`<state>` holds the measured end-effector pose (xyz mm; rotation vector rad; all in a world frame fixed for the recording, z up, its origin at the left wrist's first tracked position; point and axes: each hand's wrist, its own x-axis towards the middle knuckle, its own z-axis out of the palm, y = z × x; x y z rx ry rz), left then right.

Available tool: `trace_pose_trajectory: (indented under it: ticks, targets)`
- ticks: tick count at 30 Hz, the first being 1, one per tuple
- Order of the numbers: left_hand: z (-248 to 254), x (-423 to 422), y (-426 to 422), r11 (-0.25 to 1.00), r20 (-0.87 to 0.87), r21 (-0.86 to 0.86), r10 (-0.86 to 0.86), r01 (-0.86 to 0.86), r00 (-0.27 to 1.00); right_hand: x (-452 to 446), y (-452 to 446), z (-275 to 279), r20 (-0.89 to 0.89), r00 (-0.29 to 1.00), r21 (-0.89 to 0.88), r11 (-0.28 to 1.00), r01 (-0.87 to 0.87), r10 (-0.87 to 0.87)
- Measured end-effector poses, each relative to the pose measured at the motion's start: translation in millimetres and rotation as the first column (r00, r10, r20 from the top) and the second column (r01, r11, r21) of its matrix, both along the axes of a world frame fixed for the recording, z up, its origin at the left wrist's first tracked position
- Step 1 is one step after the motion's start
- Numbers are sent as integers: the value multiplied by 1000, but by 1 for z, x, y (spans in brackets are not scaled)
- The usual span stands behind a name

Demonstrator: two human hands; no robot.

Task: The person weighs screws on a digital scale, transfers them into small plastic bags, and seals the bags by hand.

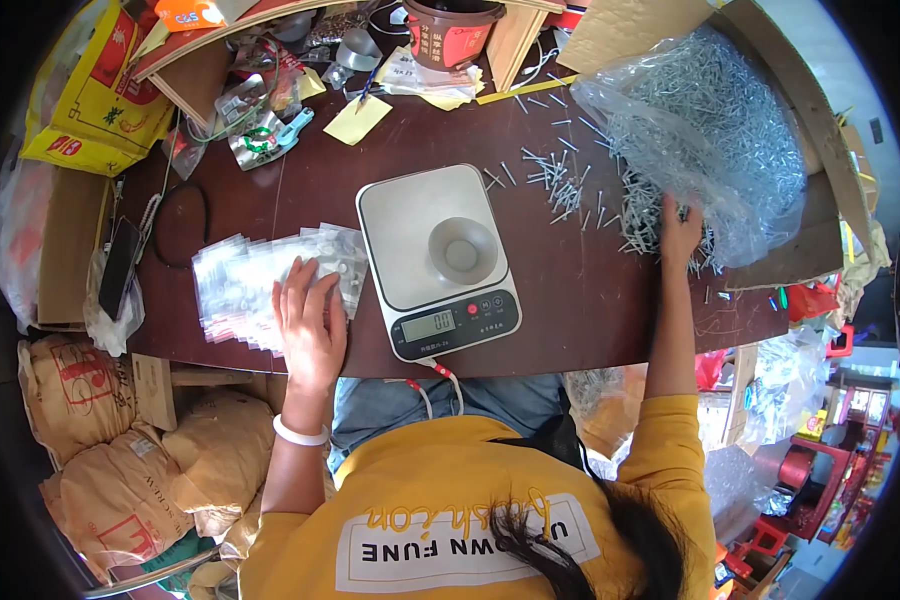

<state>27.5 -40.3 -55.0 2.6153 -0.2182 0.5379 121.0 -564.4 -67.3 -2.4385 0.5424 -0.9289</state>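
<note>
My left hand [311, 325] lies with its fingers stretched out on a fanned stack of small clear zip bags [240, 285]. Beside it stands a kitchen scale [400, 240], its display at 0.0, with a small grey round cup [461, 251] on the pan. My right hand [681, 232] reaches into a heap of long silvery screws [642, 212] at the mouth of a big clear plastic bag [710, 120]. Its fingertips are hidden among the screws, so I cannot tell what it holds. Loose screws [560, 183] lie scattered between the heap and the scale.
An open cardboard box [820, 120] surrounds the screw bag. At the back are a brown bucket [450, 35], a yellow note [358, 120] and a blue clip [295, 128]. A phone [120, 268] and a yellow bag [95, 90] are at left; brown paper sacks [120, 490] stand below.
</note>
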Motion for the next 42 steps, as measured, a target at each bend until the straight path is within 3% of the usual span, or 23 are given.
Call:
trace_pose_trajectory:
  ticks: [2, 10, 12, 15, 17, 19, 22, 23, 25, 27, 30, 32, 37, 39, 41, 42]
  targets:
    - [1, -1, 0, 1000, -1, -1, 3, -3, 1000, 0, 25, 0, 71, 995, 35, 997, -70, 67]
    - [3, -4, 5, 990, 56, -131, -34, 41, 998, 7, 127, 18, 154, 894, -131, 905, -405, 422]
    - [13, -6, 4, 965, 89, -239, -89, 108, 992, 11, 136, 21, 144, 855, -227, 858, -461, 497]
    - [60, -17, -10, 846, 138, -468, -217, 257, 966, 20, 135, 33, 87, 790, -174, 790, -588, 607]
    - [99, -27, -12, 690, 192, -604, -359, 398, 914, 29, 127, 45, 9, 798, -117, 793, -598, 603]
    - [120, -29, -7, 241, 421, -689, -636, 684, 647, 42, 118, 55, -74, 799, -93, 793, -602, 597]
    - [157, -44, -33, -337, 628, -754, -623, 564, 467, 54, 109, 64, -152, 793, -145, 781, -608, 589]
    - [165, -47, -27, -435, 613, -773, -702, 462, 363, 52, 108, 67, -208, 774, -134, 767, -628, 597]
    - [171, -34, -29, -582, 683, -694, -719, 425, 130, 48, 106, 71, -315, 728, -109, 738, -665, 609]
    - [178, -34, -27, -633, 689, -700, -720, 331, 79, 34, 105, 70, -463, 686, -115, 729, -674, 561]
    - [184, -46, -24, -615, 646, -763, -741, 201, 183, 13, 114, 74, -520, 652, -106, 716, -690, 552]
    - [184, -36, -31, -644, 677, -732, -724, 222, 132, 10, 113, 70, -518, 663, -128, 717, -685, 541]
    - [170, -49, -38, -657, 752, -654, -618, 375, 229, 18, 109, 76, -466, 624, 50, 723, -689, 627]
    - [175, -63, -34, -608, 688, -726, -646, 323, 330, 22, 104, 77, -456, 623, 117, 737, -666, 635]
    - [191, -79, -24, -499, 497, -857, -734, 129, 462, 26, 98, 78, -456, 639, 188, 769, -611, 620]
    - [188, -67, -24, -556, 579, -813, -743, 172, 336, 25, 100, 81, -448, 646, 172, 769, -616, 618]
